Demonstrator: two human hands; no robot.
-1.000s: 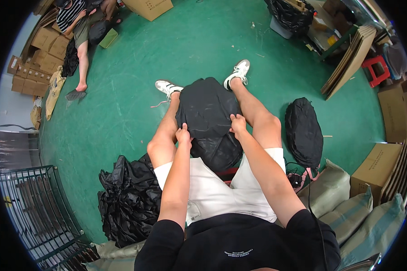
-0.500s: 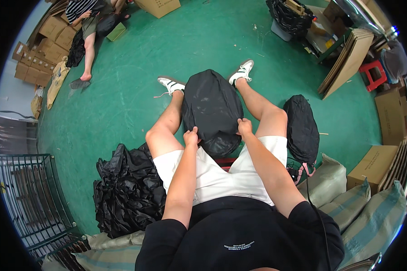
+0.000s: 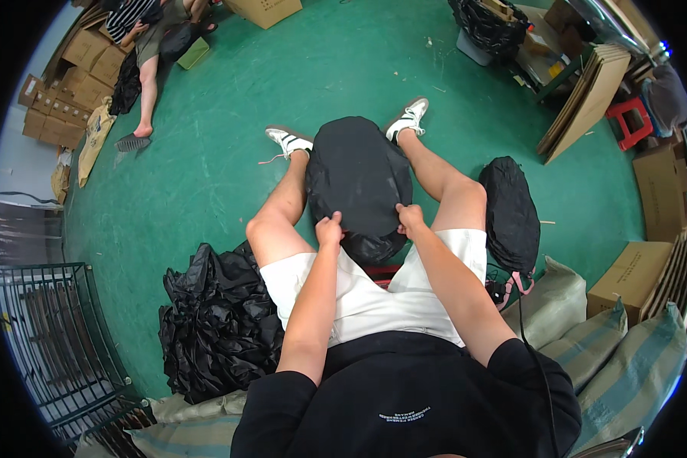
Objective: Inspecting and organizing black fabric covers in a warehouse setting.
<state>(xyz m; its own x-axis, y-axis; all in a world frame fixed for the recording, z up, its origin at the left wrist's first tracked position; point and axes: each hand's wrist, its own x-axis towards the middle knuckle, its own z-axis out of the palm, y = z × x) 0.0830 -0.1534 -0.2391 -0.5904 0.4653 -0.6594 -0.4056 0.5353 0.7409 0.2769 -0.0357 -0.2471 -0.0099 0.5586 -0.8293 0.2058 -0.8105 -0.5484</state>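
Observation:
Between my legs stands a rounded bundle under a black fabric cover [image 3: 359, 168], its top pulled fairly smooth. My left hand [image 3: 330, 229] is closed on the near left edge of the cover. At the near right edge, my right hand [image 3: 409, 219] pinches the same cover. Below the hem, between both hands, a crumpled darker black part [image 3: 374, 249] shows. What lies inside the bundle is hidden.
A heap of black sheeting [image 3: 217, 324] lies by my left thigh. To the right rests a longish black bundle [image 3: 509, 214]. Woven sacks [image 3: 633, 378] and a carton [image 3: 630, 278] stand near right. Another person's leg [image 3: 147, 95] shows far left, beside stacked cartons [image 3: 72, 95].
The cover's top has become smoother and its near edge more even. My left hand has shifted slightly right and my right hand slightly left, both still gripping the edge.

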